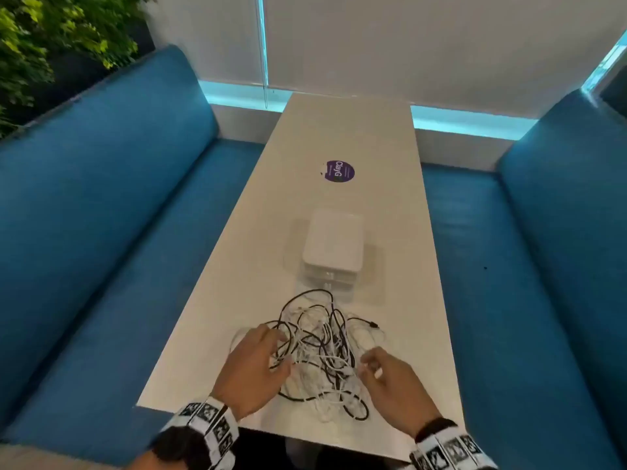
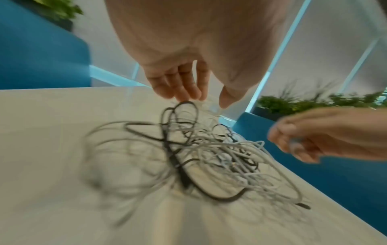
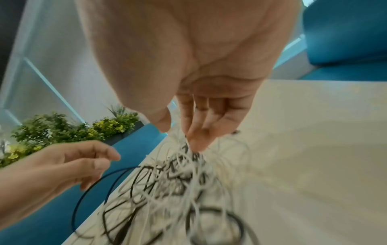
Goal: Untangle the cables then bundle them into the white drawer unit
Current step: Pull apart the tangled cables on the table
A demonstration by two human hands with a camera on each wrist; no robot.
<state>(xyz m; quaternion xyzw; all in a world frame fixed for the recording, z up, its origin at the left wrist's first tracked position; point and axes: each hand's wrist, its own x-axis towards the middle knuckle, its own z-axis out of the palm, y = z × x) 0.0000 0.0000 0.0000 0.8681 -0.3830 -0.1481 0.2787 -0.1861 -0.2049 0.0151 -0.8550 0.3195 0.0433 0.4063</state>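
A tangle of black and white cables lies on the near end of the white table. My left hand is at the tangle's left side, fingers curled into the strands; in the left wrist view its fingertips touch a black loop. My right hand is at the tangle's right side and pinches white cable strands between thumb and fingers. The white drawer unit stands just beyond the tangle, drawers shut. Both wrist views are blurred.
Blue upholstered benches run along both long sides of the table. A purple round sticker sits on the tabletop past the drawer unit. Plants stand behind the left bench. A white wall closes the far end.
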